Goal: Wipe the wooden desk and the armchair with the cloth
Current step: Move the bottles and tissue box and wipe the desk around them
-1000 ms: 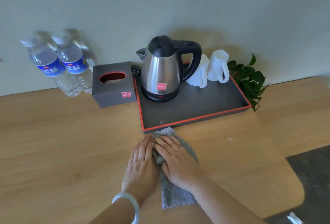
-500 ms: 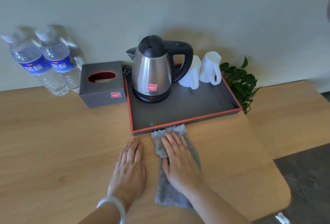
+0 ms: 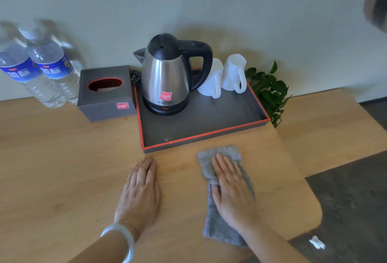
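Note:
A grey cloth (image 3: 218, 227) lies lengthwise on the light wooden desk (image 3: 62, 168), just in front of the tray. My right hand (image 3: 232, 187) presses flat on the cloth with straight fingers. My left hand (image 3: 140, 187) rests flat on the bare wood to the left of the cloth, a gap of wood between the two hands. A pale bangle sits on my left wrist. No armchair is in view.
A grey tray with a red rim (image 3: 209, 135) holds a steel kettle (image 3: 167, 78) and two white mugs (image 3: 224, 76). A grey tissue box (image 3: 104, 95) and two water bottles (image 3: 37, 67) stand left. A plant (image 3: 270, 91) stands behind the tray. The desk's rounded edge (image 3: 312, 200) drops to dark floor.
My right hand has slid the cloth to the right along the tray's front. My left hand stayed on the wood, so the hands have moved apart.

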A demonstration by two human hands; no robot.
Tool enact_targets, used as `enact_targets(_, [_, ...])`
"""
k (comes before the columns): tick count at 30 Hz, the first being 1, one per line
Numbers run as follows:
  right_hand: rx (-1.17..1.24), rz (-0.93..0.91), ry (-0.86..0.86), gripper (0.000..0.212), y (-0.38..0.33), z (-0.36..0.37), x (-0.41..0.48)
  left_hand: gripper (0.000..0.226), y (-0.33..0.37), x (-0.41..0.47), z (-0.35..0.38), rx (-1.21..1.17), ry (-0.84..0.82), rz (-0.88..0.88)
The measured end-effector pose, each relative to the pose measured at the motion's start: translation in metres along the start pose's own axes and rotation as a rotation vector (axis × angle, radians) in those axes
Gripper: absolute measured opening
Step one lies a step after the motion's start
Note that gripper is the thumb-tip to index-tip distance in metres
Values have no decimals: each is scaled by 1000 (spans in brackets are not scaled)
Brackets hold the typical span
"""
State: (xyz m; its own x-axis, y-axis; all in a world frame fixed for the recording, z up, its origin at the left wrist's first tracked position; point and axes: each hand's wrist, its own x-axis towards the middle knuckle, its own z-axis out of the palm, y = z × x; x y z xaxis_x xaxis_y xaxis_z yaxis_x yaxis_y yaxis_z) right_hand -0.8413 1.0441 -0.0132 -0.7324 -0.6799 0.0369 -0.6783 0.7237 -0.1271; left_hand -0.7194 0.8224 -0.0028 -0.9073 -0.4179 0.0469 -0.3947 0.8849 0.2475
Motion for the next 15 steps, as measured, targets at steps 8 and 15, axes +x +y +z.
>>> enact_targets(8, [27, 597, 15, 62, 62, -13, -22, 55, 5, -2, -1, 46, 43, 24])
enact_targets(15, [6, 511, -34, 61, 66, -14, -24, 55, 77, 29, 12, 39, -84, 427])
